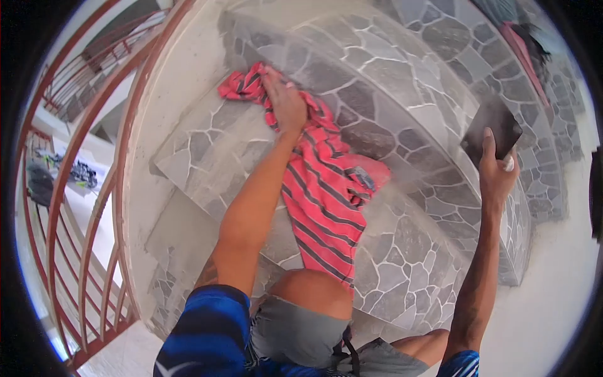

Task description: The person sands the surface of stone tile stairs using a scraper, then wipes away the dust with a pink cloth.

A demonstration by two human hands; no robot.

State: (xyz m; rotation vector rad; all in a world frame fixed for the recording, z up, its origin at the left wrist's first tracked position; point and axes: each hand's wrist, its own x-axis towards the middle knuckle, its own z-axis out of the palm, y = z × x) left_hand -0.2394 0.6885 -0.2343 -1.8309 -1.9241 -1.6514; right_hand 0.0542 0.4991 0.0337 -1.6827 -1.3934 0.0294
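Note:
A pink-red striped shirt (326, 207), used as a loose cloth, lies crumpled over a stone-patterned step (402, 270) and reaches down to my bare knee. My left hand (287, 107) presses on its bunched upper part, fingers close together and slightly blurred, with fabric showing on both sides. A blue-grey printed patch shows on the shirt's right side. Off to the right, my right hand (499, 169) is raised and closed on a dark flat rectangular piece (493, 132), its thumb lying across the near face. What kind of thing this piece is I cannot tell.
Curved stone-patterned stairs (377, 56) rise toward the upper right. A red-brown metal railing (94, 251) runs along the left above a pale curb (144, 157). A pale wall (559, 264) stands at the right. Part of another person (524, 47) shows at the top right.

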